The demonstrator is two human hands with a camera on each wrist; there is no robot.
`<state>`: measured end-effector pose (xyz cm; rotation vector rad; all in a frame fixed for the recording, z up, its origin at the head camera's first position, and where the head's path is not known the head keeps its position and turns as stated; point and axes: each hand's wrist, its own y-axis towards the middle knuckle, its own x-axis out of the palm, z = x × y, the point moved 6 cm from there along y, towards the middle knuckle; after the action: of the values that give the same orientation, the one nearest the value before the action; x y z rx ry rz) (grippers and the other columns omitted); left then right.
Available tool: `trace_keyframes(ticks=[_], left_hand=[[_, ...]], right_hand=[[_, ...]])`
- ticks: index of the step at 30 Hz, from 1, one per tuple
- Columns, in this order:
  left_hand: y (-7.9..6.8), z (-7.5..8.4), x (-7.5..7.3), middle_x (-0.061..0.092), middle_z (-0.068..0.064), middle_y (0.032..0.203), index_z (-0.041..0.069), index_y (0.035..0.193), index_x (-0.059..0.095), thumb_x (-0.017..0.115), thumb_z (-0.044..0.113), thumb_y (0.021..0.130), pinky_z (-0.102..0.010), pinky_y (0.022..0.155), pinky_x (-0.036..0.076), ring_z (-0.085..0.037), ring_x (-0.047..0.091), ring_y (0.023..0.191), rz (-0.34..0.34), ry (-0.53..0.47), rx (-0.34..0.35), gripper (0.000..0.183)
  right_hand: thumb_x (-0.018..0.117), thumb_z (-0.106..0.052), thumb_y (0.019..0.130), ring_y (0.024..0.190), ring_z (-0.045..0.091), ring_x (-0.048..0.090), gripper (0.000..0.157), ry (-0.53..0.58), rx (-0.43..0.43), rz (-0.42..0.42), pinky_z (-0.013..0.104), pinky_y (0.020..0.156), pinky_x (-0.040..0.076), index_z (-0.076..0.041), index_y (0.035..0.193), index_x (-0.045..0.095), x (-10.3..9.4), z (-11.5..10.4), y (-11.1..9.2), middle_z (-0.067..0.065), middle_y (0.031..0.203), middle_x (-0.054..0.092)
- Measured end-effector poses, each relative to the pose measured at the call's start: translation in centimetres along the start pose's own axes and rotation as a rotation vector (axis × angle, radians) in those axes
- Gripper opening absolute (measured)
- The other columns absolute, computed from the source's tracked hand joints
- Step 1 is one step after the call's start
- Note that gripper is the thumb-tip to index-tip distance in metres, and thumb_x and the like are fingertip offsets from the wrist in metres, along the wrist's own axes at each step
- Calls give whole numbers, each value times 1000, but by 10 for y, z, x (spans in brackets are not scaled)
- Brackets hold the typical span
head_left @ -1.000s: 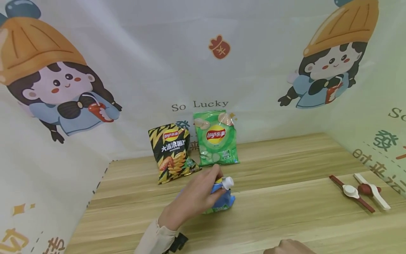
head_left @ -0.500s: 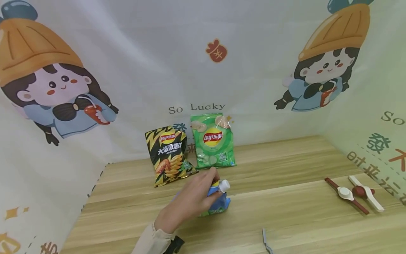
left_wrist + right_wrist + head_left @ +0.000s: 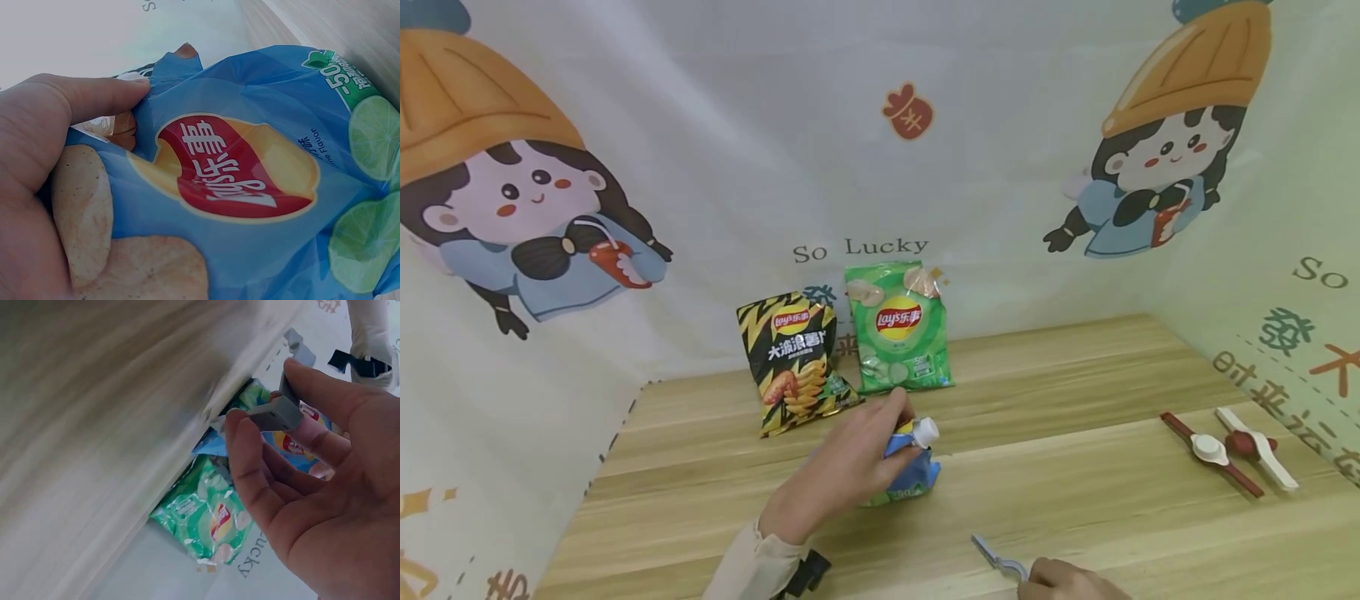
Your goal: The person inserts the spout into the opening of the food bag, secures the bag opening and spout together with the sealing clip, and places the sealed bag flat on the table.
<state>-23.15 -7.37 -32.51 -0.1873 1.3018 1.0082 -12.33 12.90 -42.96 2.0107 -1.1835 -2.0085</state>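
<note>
In the head view, my left hand (image 3: 846, 467) grips a blue Lay's chip bag (image 3: 913, 475) by its upper part. The bag's lime print and crumpled front (image 3: 262, 87) fill the left wrist view, with the thumb near its edge. A white round cap (image 3: 927, 431), with a bit of yellow beside it, sticks out at the bag's top by my fingers. At the front edge, my right hand (image 3: 1067, 581) pinches a grey hinged bag clip (image 3: 996, 557). The right wrist view shows the clip's angled grey arms (image 3: 278, 415) between thumb and fingers.
A black and yellow Lay's bag (image 3: 797, 367) and a green one (image 3: 898, 329) stand against the printed back cloth. Two red and white bag clips with round caps, a red-strapped one (image 3: 1210, 450) and a white-strapped one (image 3: 1255, 446), lie at the table's right.
My right hand went below the head view, then came back in from the bottom with the grey clip, which has moved left and tilted. My left hand keeps its grip on the blue bag.
</note>
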Motion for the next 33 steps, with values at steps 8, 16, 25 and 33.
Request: trace_keyframes(ticks=[8,16,25,33], left_hand=[[-1,-2,-2,63,6,92,15,106,51,77,21,89,-28,71,51,-8,59,82,-5,4,-10,32],[0,-2,-7,57,10,90,17,106,49,73,22,92,-26,64,46,-10,52,76,-62,-72,-75,28],[-1,-1,-10,61,10,95,16,107,50,73,19,92,-26,70,50,-8,57,81,-77,-166,-64,27],[-3,2,-15,66,9,100,16,107,50,74,6,88,-28,77,52,-6,63,88,-67,-302,-21,32]], right_hand=[[72,-23,92,73,-11,46,22,199,99,22,11,55,44,-20,75,57,-25,20,11,-9,82,57],[77,-10,86,78,0,57,23,206,184,196,19,63,52,-27,88,62,-56,25,36,-13,97,61],[79,-15,85,85,6,65,15,293,146,270,22,75,54,-25,90,68,-46,41,75,-11,98,67],[82,-12,81,95,19,71,15,488,173,270,29,76,58,-21,89,72,-29,55,100,2,102,73]])
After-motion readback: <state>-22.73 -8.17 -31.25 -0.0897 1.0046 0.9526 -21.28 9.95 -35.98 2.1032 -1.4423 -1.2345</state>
